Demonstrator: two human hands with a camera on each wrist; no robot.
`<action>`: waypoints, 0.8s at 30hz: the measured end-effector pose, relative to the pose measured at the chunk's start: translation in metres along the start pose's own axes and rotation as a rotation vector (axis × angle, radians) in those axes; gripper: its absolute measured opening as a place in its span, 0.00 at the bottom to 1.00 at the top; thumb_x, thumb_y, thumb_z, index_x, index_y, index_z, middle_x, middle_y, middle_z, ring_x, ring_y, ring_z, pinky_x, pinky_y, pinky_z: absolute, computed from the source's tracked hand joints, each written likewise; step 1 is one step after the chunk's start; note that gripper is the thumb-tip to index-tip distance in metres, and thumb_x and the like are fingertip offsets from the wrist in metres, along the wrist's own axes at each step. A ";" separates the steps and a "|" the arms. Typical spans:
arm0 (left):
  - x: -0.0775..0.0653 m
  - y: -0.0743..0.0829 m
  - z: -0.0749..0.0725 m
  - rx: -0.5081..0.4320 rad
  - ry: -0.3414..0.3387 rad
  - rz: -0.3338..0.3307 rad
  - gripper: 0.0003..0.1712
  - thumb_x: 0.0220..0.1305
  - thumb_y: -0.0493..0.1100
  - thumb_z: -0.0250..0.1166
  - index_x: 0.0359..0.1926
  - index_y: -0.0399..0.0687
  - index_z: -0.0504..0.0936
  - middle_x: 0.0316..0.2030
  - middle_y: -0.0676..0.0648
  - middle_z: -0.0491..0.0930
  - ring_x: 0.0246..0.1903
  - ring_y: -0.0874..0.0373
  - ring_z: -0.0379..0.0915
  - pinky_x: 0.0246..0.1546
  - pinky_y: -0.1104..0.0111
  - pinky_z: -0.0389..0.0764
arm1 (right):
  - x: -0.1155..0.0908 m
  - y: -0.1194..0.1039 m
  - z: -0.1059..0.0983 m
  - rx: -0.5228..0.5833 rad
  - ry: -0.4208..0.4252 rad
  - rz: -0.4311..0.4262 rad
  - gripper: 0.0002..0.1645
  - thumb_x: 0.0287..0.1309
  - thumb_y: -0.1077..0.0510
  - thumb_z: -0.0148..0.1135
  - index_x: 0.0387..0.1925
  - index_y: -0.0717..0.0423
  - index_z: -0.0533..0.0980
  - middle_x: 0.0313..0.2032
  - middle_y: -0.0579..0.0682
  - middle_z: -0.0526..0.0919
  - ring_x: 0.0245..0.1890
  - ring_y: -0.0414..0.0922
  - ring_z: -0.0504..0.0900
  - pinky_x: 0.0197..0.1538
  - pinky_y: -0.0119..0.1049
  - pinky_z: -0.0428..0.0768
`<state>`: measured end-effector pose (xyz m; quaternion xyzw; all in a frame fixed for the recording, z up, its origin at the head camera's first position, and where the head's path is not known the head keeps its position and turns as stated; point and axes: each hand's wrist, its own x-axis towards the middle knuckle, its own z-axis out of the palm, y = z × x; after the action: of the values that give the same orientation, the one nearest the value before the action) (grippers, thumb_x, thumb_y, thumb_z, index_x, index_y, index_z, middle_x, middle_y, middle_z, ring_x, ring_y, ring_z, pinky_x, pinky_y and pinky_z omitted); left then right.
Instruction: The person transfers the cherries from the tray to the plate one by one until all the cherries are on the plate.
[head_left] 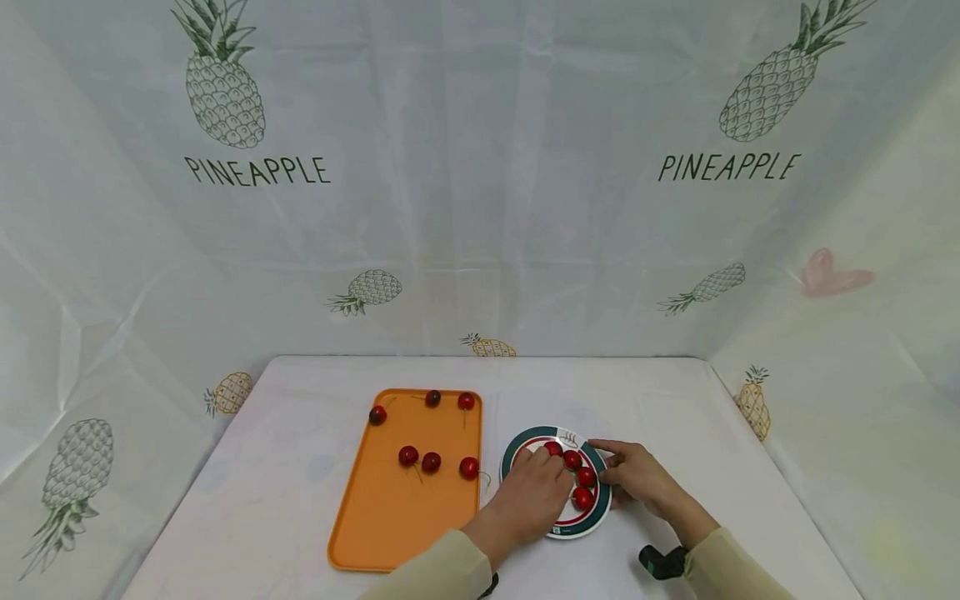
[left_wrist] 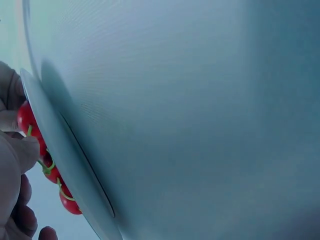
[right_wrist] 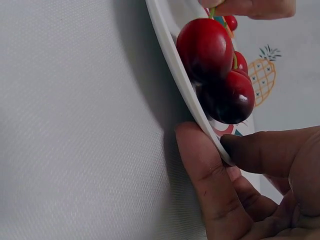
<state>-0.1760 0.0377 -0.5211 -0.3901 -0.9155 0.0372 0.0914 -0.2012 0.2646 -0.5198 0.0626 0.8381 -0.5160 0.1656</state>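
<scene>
A round plate (head_left: 538, 434) with a dark green band and a red ring lies on the table and holds several red cherries (head_left: 586, 477). My left hand (head_left: 534, 493) reaches over the plate from the front, covering part of it. Its fingertips pinch the green stem of a cherry (right_wrist: 205, 50), which sits close to the plate's rim in the right wrist view. My right hand (head_left: 642, 479) grips the plate's right rim, thumb (right_wrist: 260, 152) on top and a finger (right_wrist: 200, 155) underneath.
Left of the plate lies an orange tray (head_left: 405, 525) with several dark red cherries (head_left: 431, 462) spread over its far half. A black device (head_left: 663, 562) sits at my right wrist. White cloth printed with pineapples (head_left: 225, 100) hangs behind and beside the table (head_left: 262, 492).
</scene>
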 end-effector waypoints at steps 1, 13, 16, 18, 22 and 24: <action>0.001 0.001 0.000 0.001 -0.005 -0.002 0.31 0.64 0.59 0.75 0.64 0.58 0.78 0.54 0.56 0.77 0.53 0.61 0.65 0.52 0.69 0.71 | 0.000 0.000 0.000 0.002 -0.001 0.001 0.37 0.60 0.71 0.67 0.72 0.59 0.73 0.40 0.57 0.82 0.28 0.50 0.85 0.33 0.46 0.88; 0.005 0.005 -0.003 -0.019 -0.055 0.018 0.32 0.61 0.59 0.78 0.64 0.61 0.80 0.55 0.57 0.78 0.54 0.60 0.64 0.55 0.69 0.73 | 0.001 0.001 0.000 0.001 -0.003 0.002 0.38 0.60 0.71 0.67 0.72 0.59 0.72 0.39 0.57 0.81 0.29 0.50 0.84 0.33 0.45 0.88; 0.007 0.006 -0.004 -0.016 -0.052 0.021 0.31 0.62 0.59 0.77 0.64 0.61 0.80 0.56 0.57 0.78 0.53 0.60 0.64 0.54 0.69 0.72 | 0.001 0.000 0.000 0.003 -0.005 0.003 0.39 0.59 0.71 0.68 0.72 0.59 0.72 0.39 0.57 0.81 0.29 0.50 0.84 0.33 0.45 0.88; 0.008 0.007 -0.005 -0.014 -0.047 0.019 0.30 0.63 0.60 0.76 0.63 0.61 0.80 0.55 0.57 0.78 0.53 0.60 0.65 0.52 0.69 0.72 | 0.002 0.001 0.000 0.004 -0.006 0.002 0.39 0.59 0.71 0.67 0.72 0.59 0.72 0.39 0.57 0.81 0.29 0.50 0.84 0.33 0.45 0.88; 0.009 0.007 -0.006 -0.011 -0.044 0.007 0.27 0.67 0.62 0.72 0.62 0.61 0.80 0.54 0.58 0.78 0.52 0.60 0.64 0.51 0.69 0.71 | 0.003 0.001 -0.001 0.005 -0.007 -0.001 0.38 0.59 0.70 0.67 0.72 0.59 0.72 0.39 0.57 0.81 0.29 0.50 0.84 0.33 0.46 0.88; 0.010 0.007 -0.008 -0.010 -0.045 0.000 0.26 0.67 0.63 0.71 0.61 0.61 0.80 0.53 0.58 0.77 0.52 0.60 0.64 0.51 0.68 0.71 | 0.003 0.002 -0.001 0.002 -0.005 -0.002 0.38 0.60 0.70 0.67 0.72 0.58 0.73 0.38 0.57 0.81 0.29 0.50 0.84 0.33 0.45 0.88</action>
<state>-0.1762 0.0497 -0.5133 -0.3899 -0.9174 0.0413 0.0687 -0.2038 0.2664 -0.5225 0.0603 0.8373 -0.5170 0.1672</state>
